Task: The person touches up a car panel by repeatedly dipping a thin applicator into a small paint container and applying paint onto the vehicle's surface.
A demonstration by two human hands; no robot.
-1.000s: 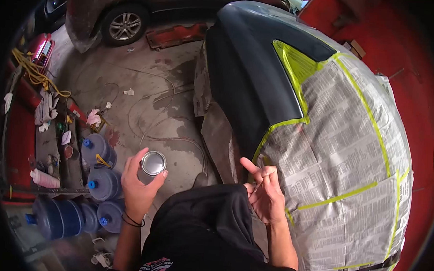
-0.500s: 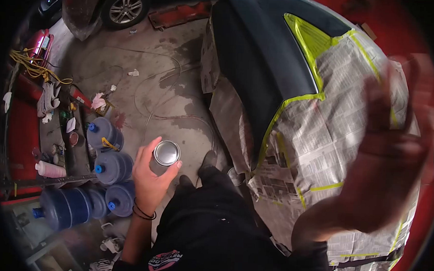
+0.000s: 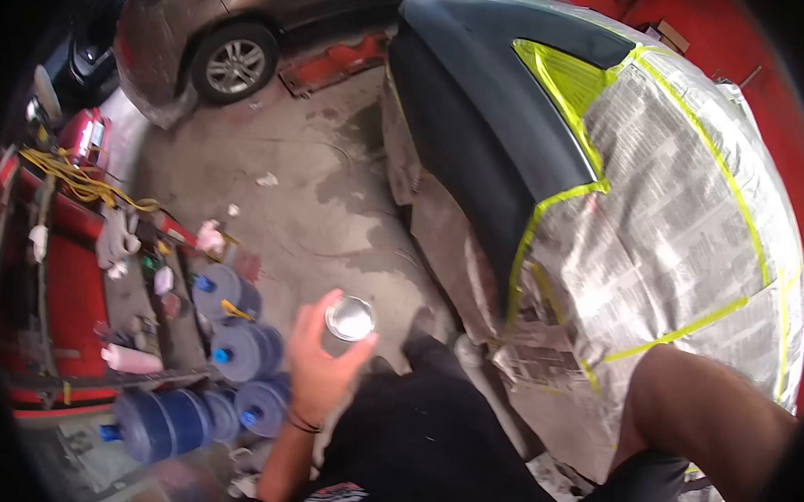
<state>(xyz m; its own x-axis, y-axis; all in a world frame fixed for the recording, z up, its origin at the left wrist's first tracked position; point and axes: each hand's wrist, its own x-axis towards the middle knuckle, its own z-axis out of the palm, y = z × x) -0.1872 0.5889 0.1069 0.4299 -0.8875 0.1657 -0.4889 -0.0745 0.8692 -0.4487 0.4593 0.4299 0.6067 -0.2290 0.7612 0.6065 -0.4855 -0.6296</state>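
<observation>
My left hand (image 3: 319,360) is closed around a small round metal can (image 3: 351,318), thumb on one side and fingers on the other. Its shiny silver lid faces up at me, and I hold it in front of my body above the floor. Of my right arm, only the bent forearm (image 3: 718,417) shows at lower right. It runs off the right edge, so the hand itself is outside the view. Beside that arm stands a car covered in masking paper (image 3: 662,262), with yellow-green tape (image 3: 677,330) along the edges and a bare dark grey panel (image 3: 489,111).
Several blue water jugs (image 3: 163,423) lie at left, near a red-sided bench (image 3: 68,299) holding a pink roll (image 3: 133,359) and a yellow cord (image 3: 82,179). Farther off stand a brown car (image 3: 182,44) and a red metal piece (image 3: 334,64) on the stained concrete floor (image 3: 278,210).
My right hand, raised and blurred at the right before, has gone out of view, leaving the forearm. The view has shifted; my left hand still holds the can.
</observation>
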